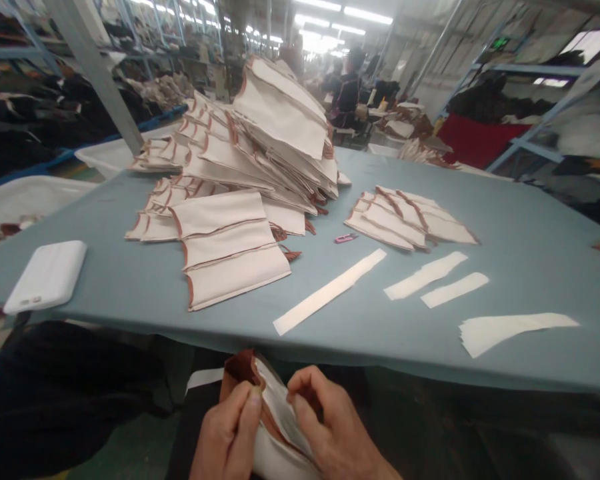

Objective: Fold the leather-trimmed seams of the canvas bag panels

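Observation:
Over my lap, below the table's front edge, I hold a cream and brown sewn fabric piece [276,400]. My left hand [227,430] is closed, thumb and finger pinching its brown edge. On the other side my right hand [330,420] pinches the cream cloth, fingertips curled together. Between the two hands the piece gapes slightly, showing a brown strip inside. A white strip [205,379] sticks out to the left behind the piece. The lower part of the cloth is cut off by the frame.
On the blue-green table [355,320] rise piled cream panels [280,113] with brown edging. Several panels [410,217] lie to the right, near small pink thread snips [346,238]. White strips [330,291] are spread in front. A white power bank [47,275] lies at left.

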Tool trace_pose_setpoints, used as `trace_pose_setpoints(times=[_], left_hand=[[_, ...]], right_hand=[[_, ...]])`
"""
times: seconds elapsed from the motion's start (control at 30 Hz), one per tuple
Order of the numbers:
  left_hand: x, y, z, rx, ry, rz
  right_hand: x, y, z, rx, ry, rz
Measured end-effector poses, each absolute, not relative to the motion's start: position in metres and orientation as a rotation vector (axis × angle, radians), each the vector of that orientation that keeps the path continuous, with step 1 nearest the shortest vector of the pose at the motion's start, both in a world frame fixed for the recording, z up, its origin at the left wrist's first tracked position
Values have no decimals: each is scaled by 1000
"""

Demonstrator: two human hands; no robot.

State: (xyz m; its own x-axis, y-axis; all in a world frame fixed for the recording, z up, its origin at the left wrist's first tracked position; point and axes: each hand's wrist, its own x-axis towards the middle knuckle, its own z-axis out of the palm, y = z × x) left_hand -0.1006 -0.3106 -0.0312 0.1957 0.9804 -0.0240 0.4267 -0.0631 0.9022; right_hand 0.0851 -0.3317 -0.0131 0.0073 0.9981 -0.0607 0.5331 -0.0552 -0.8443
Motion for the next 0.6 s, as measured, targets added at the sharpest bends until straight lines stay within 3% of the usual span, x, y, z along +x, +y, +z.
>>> trace_pose_setpoints(times=[0.13, 0.2, 0.6], left_hand=[[-88, -288, -36, 1829, 1315, 789], [-85, -281, -39, 1870, 1350, 800], [-79, -257, -33, 1865, 1376, 828]], right_hand=[[92, -284, -16, -1785, -1835, 263], [91, -260, -21, -1807, -1913, 106], [102, -237, -39, -1713, -1904, 187]])
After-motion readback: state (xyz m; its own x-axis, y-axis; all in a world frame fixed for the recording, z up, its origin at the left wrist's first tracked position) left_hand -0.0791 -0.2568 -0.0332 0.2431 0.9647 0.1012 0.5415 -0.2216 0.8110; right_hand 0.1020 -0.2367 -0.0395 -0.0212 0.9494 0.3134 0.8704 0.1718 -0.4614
